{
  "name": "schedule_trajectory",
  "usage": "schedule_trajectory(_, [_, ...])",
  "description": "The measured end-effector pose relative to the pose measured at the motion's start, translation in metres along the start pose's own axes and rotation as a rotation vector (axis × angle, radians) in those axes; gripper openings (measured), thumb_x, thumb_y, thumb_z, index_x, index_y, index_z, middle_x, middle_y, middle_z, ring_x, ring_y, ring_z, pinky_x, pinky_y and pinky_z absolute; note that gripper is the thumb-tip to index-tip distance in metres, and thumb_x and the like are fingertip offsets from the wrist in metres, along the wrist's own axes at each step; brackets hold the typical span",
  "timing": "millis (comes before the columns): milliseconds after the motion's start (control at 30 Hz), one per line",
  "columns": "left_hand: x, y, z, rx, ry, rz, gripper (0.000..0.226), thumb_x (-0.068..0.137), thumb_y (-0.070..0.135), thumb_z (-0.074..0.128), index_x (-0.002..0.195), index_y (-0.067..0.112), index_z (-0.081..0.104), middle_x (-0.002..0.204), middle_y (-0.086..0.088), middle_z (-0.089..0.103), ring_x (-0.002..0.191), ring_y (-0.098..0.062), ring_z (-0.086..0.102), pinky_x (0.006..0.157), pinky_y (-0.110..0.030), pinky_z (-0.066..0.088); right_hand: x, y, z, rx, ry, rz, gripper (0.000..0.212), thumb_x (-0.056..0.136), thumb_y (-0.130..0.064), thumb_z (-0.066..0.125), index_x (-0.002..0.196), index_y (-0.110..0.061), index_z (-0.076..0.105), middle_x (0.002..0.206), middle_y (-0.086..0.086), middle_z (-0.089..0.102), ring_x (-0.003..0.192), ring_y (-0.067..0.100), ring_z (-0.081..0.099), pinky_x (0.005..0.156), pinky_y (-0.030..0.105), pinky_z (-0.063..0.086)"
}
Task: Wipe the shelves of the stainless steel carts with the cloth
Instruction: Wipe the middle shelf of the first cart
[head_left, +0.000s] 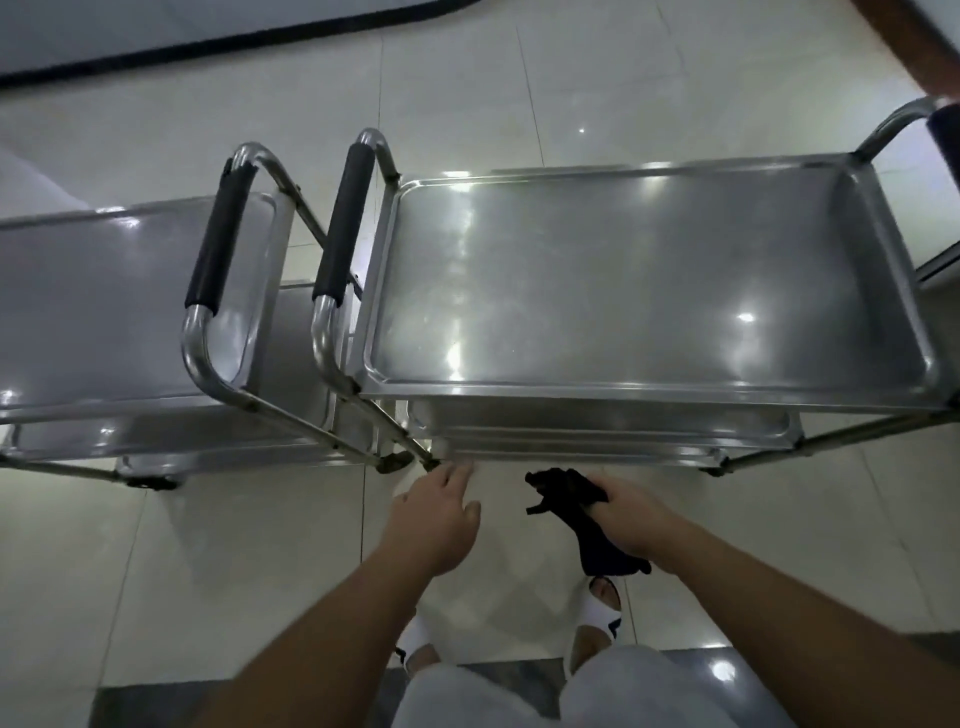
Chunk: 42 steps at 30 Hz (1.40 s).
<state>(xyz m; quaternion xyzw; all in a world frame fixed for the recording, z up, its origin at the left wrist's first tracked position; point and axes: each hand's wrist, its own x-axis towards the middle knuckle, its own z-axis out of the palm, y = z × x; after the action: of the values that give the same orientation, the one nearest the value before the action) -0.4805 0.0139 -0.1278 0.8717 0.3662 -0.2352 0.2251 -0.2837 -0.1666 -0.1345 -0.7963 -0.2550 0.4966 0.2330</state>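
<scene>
Steel cart fills my view, a second cart just left of it. Below its near edge, my left hand reaches loose-fingered and empty; my right hand grips the black cloth.

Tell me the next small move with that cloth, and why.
Probably lift the right hand with the black cloth up and forward onto the near edge of the top shelf of the right cart. The cloth hangs in the air below that shelf, touching no steel, and the left hand is open near the cart's lower front corner, so no wiping has begun.
</scene>
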Motion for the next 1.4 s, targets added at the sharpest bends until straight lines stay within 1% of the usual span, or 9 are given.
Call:
schedule_trajectory(267, [0.013, -0.102, 0.038, -0.086, -0.11, -0.024, 0.06, 0.108, 0.042, 0.039, 0.164, 0.025, 0.027, 0.168, 0.0, 0.029, 0.149, -0.023, 0.035, 0.119, -0.04, 0.034, 0.049, -0.008, 0.088, 0.407, 0.222, 0.172, 0.022, 0.105, -0.019, 0.049, 0.12, -0.027, 0.063, 0.104, 0.003, 0.07, 0.094, 0.023, 0.067, 0.086, 0.041, 0.056])
schedule_trajectory(367, [0.027, -0.133, 0.055, -0.07, -0.136, -0.048, 0.06, 0.109, 0.042, 0.04, 0.164, 0.025, 0.027, 0.168, -0.001, 0.029, 0.148, -0.025, 0.037, 0.118, -0.041, 0.035, 0.074, -0.007, 0.123, 0.495, 0.29, 0.183, 0.018, 0.106, -0.023, 0.05, 0.118, -0.032, 0.06, 0.103, -0.003, 0.069, 0.088, 0.014, 0.065, 0.067, 0.032, 0.051])
schedule_trajectory(467, [0.049, -0.145, 0.075, -0.057, -0.105, -0.039, 0.061, 0.108, 0.042, 0.041, 0.165, 0.023, 0.026, 0.168, -0.003, 0.029, 0.149, -0.026, 0.036, 0.118, -0.042, 0.035, 0.099, -0.006, 0.148, 0.562, 0.287, 0.156, 0.019, 0.106, -0.026, 0.051, 0.109, -0.043, 0.057, 0.097, -0.015, 0.066, 0.084, 0.006, 0.065, 0.061, 0.024, 0.047])
schedule_trajectory(667, [0.107, -0.152, 0.133, -0.003, 0.014, 0.04, 0.061, 0.107, 0.041, 0.044, 0.163, 0.024, 0.028, 0.165, -0.001, 0.034, 0.146, -0.024, 0.039, 0.113, -0.039, 0.037, 0.16, 0.016, 0.156, 0.387, 0.206, 0.024, 0.013, 0.102, -0.037, 0.056, 0.099, -0.048, 0.062, 0.077, -0.024, 0.071, 0.07, -0.004, 0.066, 0.054, 0.012, 0.044])
schedule_trajectory(833, [0.162, -0.16, 0.175, 0.024, 0.095, 0.089, 0.062, 0.105, 0.042, 0.046, 0.162, 0.026, 0.03, 0.165, 0.002, 0.035, 0.149, -0.021, 0.036, 0.116, -0.043, 0.034, 0.21, 0.032, 0.134, 0.144, 0.16, -0.133, 0.019, 0.096, -0.043, 0.058, 0.092, -0.062, 0.059, 0.075, -0.039, 0.065, 0.073, -0.015, 0.062, 0.055, 0.003, 0.04])
schedule_trajectory(1000, [0.214, -0.168, 0.203, -0.018, 0.238, 0.137, 0.058, 0.103, 0.042, 0.048, 0.158, 0.027, 0.035, 0.163, 0.004, 0.039, 0.147, -0.021, 0.038, 0.116, -0.043, 0.036, 0.269, 0.059, 0.119, 0.122, 0.147, -0.221, 0.022, 0.093, -0.045, 0.063, 0.113, -0.053, 0.064, 0.103, -0.019, 0.073, 0.1, 0.009, 0.069, 0.082, 0.028, 0.052])
schedule_trajectory(1200, [0.268, -0.172, 0.21, -0.033, 0.426, 0.24, 0.056, 0.104, 0.042, 0.048, 0.156, 0.025, 0.038, 0.159, 0.004, 0.042, 0.141, -0.021, 0.043, 0.115, -0.041, 0.037, 0.319, 0.051, 0.107, 0.27, 0.207, -0.373, 0.033, 0.08, -0.033, 0.081, 0.08, -0.064, 0.072, 0.089, -0.026, 0.075, 0.082, 0.001, 0.073, 0.08, 0.031, 0.053])
schedule_trajectory(1300, [0.283, -0.174, 0.206, -0.02, 0.558, 0.29, 0.055, 0.103, 0.043, 0.05, 0.155, 0.026, 0.042, 0.152, 0.005, 0.049, 0.137, -0.02, 0.048, 0.113, -0.043, 0.042, 0.341, 0.042, 0.102, 0.472, 0.205, -0.437, 0.03, 0.055, -0.029, 0.088, 0.083, -0.041, 0.082, 0.094, -0.006, 0.08, 0.085, 0.015, 0.077, 0.077, 0.036, 0.063])
schedule_trajectory(1400, [0.294, -0.178, 0.205, -0.036, 0.684, 0.339, 0.052, 0.102, 0.038, 0.056, 0.153, 0.027, 0.047, 0.147, 0.007, 0.053, 0.131, -0.018, 0.051, 0.11, -0.038, 0.044, 0.363, 0.031, 0.1, 0.528, 0.314, -0.488, 0.019, 0.065, -0.021, 0.086, 0.082, -0.03, 0.083, 0.093, 0.001, 0.08, 0.084, 0.022, 0.077, 0.069, 0.038, 0.062])
